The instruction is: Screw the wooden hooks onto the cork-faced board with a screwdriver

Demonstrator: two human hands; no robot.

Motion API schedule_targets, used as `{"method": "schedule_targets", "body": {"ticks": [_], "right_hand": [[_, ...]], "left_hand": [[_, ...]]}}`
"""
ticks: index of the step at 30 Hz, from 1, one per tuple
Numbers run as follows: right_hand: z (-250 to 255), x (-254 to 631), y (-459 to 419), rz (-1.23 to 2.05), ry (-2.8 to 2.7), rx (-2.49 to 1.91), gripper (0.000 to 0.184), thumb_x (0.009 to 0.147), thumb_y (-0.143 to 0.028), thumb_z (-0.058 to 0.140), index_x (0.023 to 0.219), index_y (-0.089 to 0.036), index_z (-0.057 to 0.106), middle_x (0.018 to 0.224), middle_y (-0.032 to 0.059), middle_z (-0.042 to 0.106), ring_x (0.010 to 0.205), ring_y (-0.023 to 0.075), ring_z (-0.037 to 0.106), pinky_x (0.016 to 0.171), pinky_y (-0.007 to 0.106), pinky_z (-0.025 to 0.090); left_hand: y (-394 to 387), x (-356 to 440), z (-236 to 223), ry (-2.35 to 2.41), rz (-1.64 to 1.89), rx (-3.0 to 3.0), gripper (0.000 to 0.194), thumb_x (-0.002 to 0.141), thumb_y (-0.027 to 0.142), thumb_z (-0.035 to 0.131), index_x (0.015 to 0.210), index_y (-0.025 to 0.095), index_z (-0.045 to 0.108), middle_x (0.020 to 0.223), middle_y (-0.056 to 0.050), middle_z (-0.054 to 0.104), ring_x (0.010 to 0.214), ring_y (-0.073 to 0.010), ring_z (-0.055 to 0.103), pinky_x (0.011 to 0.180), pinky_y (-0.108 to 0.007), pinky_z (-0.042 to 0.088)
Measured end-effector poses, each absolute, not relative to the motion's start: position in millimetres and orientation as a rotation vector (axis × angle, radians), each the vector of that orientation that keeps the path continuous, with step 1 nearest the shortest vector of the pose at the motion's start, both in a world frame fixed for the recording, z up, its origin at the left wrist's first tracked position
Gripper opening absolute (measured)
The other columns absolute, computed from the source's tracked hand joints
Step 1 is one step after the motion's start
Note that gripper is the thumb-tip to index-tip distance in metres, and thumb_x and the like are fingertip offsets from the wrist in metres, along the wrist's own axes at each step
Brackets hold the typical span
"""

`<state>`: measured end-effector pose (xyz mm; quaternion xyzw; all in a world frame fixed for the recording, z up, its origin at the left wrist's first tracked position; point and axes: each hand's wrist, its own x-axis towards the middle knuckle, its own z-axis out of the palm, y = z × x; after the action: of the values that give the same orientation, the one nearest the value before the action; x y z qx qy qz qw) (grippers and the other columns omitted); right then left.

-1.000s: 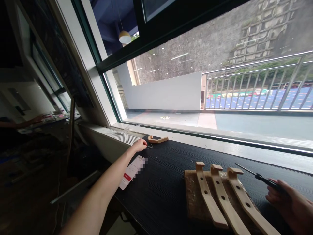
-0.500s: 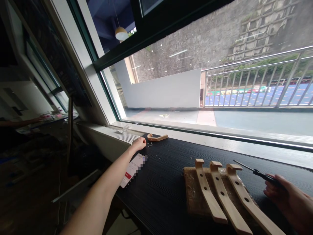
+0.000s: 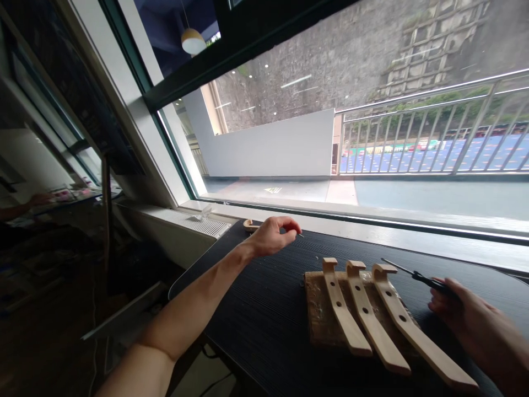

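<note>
My left hand [image 3: 278, 235] is raised over the table's far side, thumb and fingertips pinching a small screw [image 3: 301, 235] whose tip pokes out. At the right, my right hand [image 3: 458, 309] is wrapped round the black handle of a screwdriver [image 3: 417, 275], its thin shaft pointing left. Between the hands lies a brown wooden block [image 3: 316, 309] with three pale wooden hooks across it: a left hook [image 3: 345, 317], a middle hook [image 3: 374, 325] and a right hook [image 3: 413, 328]. Each has two dark holes. Another wooden hook [image 3: 248, 225] is partly hidden behind my left hand.
Everything rests on a black table [image 3: 248, 309] against the window sill [image 3: 330, 225]. A slatted white radiator cover [image 3: 202, 221] adjoins its left end, with crumpled clear plastic [image 3: 203, 213] on top. Another person's hand [image 3: 40, 199] shows far left.
My left hand has lifted from the far left corner and moved right, with a screw now seen in its fingers. My left arm now covers the phone. The right hand still holds the screwdriver.
</note>
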<state>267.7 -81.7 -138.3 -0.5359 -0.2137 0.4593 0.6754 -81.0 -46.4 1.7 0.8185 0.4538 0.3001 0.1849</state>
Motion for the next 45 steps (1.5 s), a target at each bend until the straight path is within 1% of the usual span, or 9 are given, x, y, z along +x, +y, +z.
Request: {"method": "schedule_targets", "body": {"ticks": [1,4,9,12,15,24,34,38,45], "right_hand": [[-136,267,-83,1.063,-0.483,-1.191,0.010,0.065,-0.025,0.068,0.068,-0.015,0.068,0.058,0.0030,0.057,0.048,0.0104,0.053,0.042,0.014,0.048],[-133,265,-85,1.078,-0.480,-1.167,0.013,0.064,-0.026,0.070,0.072,-0.015,0.068,0.059,0.0012,0.058,0.049,0.0092,0.052,0.043,0.014,0.048],[-133,264,-86,1.100,-0.511,-1.129,0.023,0.063,-0.033,0.074,0.075,-0.015,0.067,0.058,-0.0016,0.056,0.049,0.0077,0.048,0.043,0.014,0.046],[-131,263,-86,1.099,-0.528,-1.113,0.024,0.064,-0.036,0.073,0.074,-0.015,0.066,0.056,-0.0028,0.053,0.048,0.0072,0.046,0.042,0.014,0.043],[-131,263,-86,1.089,-0.533,-1.116,0.024,0.065,-0.037,0.073,0.073,-0.015,0.066,0.057,-0.0024,0.054,0.049,0.0077,0.046,0.044,0.016,0.044],[-135,265,-86,1.083,-0.555,-1.139,0.030,0.066,-0.041,0.074,0.077,-0.015,0.066,0.056,-0.0028,0.055,0.049,0.0073,0.046,0.045,0.016,0.044],[-134,263,-86,1.070,-0.564,-1.136,0.028,0.065,-0.040,0.074,0.074,-0.015,0.066,0.056,-0.0026,0.055,0.048,0.0079,0.046,0.044,0.017,0.044],[-135,264,-85,1.076,-0.576,-1.133,0.028,0.065,-0.041,0.073,0.077,-0.016,0.067,0.057,-0.0024,0.055,0.049,0.0084,0.046,0.045,0.017,0.044],[-137,266,-85,1.075,-0.589,-1.145,0.027,0.067,-0.042,0.072,0.075,-0.017,0.067,0.057,-0.0027,0.055,0.049,0.0086,0.045,0.044,0.018,0.043]], "left_hand": [[-56,-73,4,1.187,0.854,2.313,0.018,0.084,0.019,0.050,0.088,0.015,0.067,0.089,-0.002,0.068,0.079,-0.0130,0.061,0.069,-0.022,0.047],[-77,-57,10,1.037,0.788,2.317,0.016,0.084,0.019,0.053,0.090,0.015,0.067,0.087,-0.003,0.067,0.082,-0.0133,0.060,0.074,-0.022,0.047],[-93,-42,6,0.877,0.625,2.329,0.014,0.081,0.013,0.057,0.092,0.015,0.066,0.090,-0.003,0.065,0.086,-0.0138,0.060,0.080,-0.025,0.047],[-96,-34,0,0.832,0.533,2.446,0.017,0.083,0.012,0.054,0.093,0.016,0.067,0.090,-0.003,0.063,0.085,-0.0137,0.059,0.078,-0.025,0.046],[-96,-26,-5,0.791,0.459,2.567,0.019,0.086,0.012,0.052,0.095,0.016,0.067,0.092,-0.004,0.063,0.088,-0.0145,0.058,0.080,-0.025,0.045],[-93,-11,-17,0.754,0.176,2.770,0.016,0.087,0.014,0.052,0.092,0.017,0.067,0.093,-0.005,0.065,0.090,-0.0169,0.059,0.083,-0.027,0.044],[-87,-7,-25,0.754,0.100,2.816,0.017,0.088,0.017,0.049,0.089,0.018,0.066,0.090,-0.004,0.065,0.087,-0.0167,0.060,0.081,-0.026,0.043],[-86,-6,-27,0.746,0.090,2.824,0.016,0.088,0.017,0.050,0.087,0.019,0.066,0.089,-0.004,0.065,0.086,-0.0171,0.060,0.083,-0.028,0.043],[-85,-6,-37,0.710,0.227,2.729,0.018,0.087,0.013,0.051,0.091,0.017,0.068,0.098,-0.006,0.064,0.092,-0.0172,0.058,0.083,-0.026,0.044]]}}
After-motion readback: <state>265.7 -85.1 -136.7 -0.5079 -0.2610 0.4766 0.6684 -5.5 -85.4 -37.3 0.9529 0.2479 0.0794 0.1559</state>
